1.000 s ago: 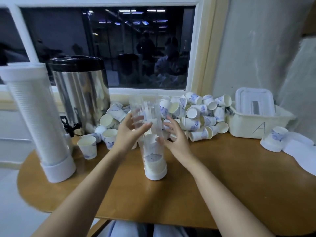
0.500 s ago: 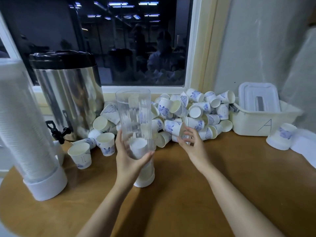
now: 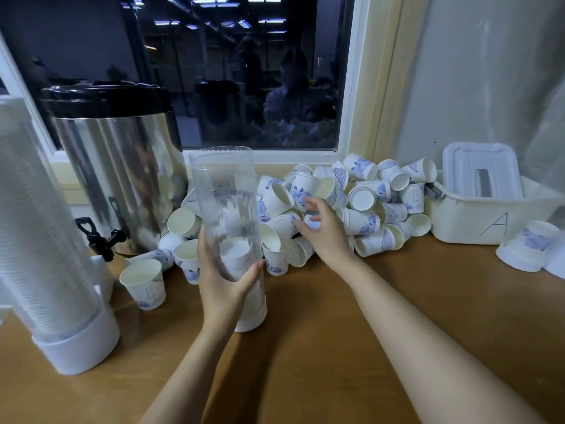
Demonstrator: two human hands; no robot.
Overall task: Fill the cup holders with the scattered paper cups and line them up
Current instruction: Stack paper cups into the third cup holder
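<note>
Centrally, clear cylindrical cup holder (image 3: pixel 225 191).

Shows two bare forearms, left forearm (image 3: pixel 189 368) and right forearm (image 3: pixel 412 341), uncovered from the lower edge of view up to the wrists. Ends each in a bare grip: left grip (image 3: pixel 224 289) with slim fingers and a plainly outlined thumb, right grip (image 3: pixel 327 237) blurred at the fingertips. Looks slender and smooth throughout; nails too small to judge.

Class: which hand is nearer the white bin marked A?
Right. The right hand is at the cup pile beside the bin; the left hand grips the clear holder farther away.
</note>
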